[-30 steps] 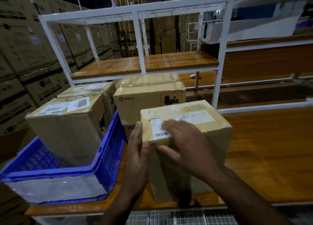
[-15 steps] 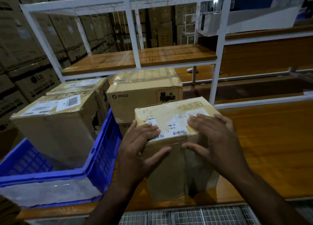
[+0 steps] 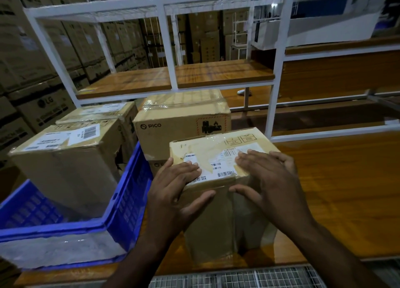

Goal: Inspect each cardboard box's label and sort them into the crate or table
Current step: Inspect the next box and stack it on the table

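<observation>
On the wooden counter (image 3: 337,190), near its front edge, stands a taped cardboard box (image 3: 218,218) with its white labels (image 3: 218,168) facing up. Both hands lie on its near top edge: the left hand (image 3: 173,192) and right hand (image 3: 270,183) rest flat, fingers straight, thumbs on the front face. Just left sits a blue crate (image 3: 127,192) holding two more boxes (image 3: 67,164).

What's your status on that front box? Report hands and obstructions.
Left hand and right hand flat on front box, no grip. Box on table, label up. Blue crate left holds two boxes.
</observation>
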`<state>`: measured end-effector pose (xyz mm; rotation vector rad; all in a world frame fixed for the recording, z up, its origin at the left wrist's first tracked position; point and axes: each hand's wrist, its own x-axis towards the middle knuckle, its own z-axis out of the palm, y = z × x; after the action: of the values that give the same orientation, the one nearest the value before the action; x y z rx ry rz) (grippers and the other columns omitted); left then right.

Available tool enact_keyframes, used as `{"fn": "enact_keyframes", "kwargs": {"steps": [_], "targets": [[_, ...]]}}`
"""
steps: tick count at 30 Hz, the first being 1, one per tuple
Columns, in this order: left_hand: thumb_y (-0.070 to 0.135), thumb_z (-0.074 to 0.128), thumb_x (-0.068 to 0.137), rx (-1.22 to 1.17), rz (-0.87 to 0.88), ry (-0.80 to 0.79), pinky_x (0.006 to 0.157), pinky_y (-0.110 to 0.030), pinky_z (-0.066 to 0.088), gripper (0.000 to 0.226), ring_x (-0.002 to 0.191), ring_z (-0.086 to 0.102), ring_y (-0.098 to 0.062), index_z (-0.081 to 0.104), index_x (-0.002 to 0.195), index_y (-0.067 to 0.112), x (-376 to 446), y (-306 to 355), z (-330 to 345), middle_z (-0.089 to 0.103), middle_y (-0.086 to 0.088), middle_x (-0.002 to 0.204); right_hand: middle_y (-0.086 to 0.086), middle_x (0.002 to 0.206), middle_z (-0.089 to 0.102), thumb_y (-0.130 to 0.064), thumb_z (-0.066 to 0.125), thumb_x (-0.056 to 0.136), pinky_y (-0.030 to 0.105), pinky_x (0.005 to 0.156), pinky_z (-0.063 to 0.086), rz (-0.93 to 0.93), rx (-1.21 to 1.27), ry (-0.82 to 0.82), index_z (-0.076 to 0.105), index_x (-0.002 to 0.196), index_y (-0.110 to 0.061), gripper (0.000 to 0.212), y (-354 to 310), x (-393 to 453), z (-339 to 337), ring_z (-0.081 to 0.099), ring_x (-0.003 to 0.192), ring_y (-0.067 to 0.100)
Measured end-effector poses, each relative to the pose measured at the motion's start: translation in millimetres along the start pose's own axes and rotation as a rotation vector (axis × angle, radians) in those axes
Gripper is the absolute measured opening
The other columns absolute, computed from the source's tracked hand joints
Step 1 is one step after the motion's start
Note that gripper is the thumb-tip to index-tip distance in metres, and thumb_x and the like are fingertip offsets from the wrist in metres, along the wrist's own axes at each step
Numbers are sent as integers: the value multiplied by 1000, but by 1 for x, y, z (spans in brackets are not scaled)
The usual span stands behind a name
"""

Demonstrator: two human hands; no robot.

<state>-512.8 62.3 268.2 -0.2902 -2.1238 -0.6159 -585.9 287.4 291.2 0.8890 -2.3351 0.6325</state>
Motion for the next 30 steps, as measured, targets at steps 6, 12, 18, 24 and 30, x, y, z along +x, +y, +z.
{"fn": "enact_keyframes", "kwargs": {"steps": [6, 12, 18, 24, 30], "targets": [[49, 68, 91, -48, -43, 19, 113, -52, 39, 40, 123, 60, -9, 73, 112, 15, -1, 1, 1, 69, 5, 121, -12, 142, 52, -71, 43, 87, 32, 111, 18, -27, -18, -29, 55, 135, -28, 66, 2, -4, 0, 35, 136, 0], [41, 37, 104, -229, -358, 53, 114, -34, 39, 45, 141, 41, -5, 58, 138, 21, -5, 15, -3, 51, 9, 148, -9, 145, 48, -64, 40, 92, 32, 109, 23, 97, 264, 61, 55, 133, -26, 58, 11, 0, -11, 30, 136, 2], [44, 46, 99, -693, -907, -112, 73, -19, 55, 52, 109, 66, -4, 43, 149, 27, 0, 22, -19, 59, 1, 139, -3, 138, 51, -63, 48, 86, 37, 84, 54, 727, 626, -60, 46, 139, -30, 62, 26, 5, -15, 51, 121, 16], [40, 46, 101, -729, -832, -147, 67, -16, 55, 49, 103, 66, -1, 39, 149, 33, -4, 33, -24, 62, 7, 133, -23, 108, 57, -54, 52, 85, 17, 62, 52, 598, 760, -8, 51, 125, -37, 42, 17, -13, -27, 57, 100, -1], [50, 60, 74, -582, -722, -72, 84, -41, 60, 62, 115, 63, -13, 40, 133, 50, -28, 34, -26, 54, 15, 133, -16, 128, 50, -13, 67, 87, 21, 63, 57, 561, 811, 23, 38, 138, -38, 64, 15, -45, -38, 54, 110, -4]]}}
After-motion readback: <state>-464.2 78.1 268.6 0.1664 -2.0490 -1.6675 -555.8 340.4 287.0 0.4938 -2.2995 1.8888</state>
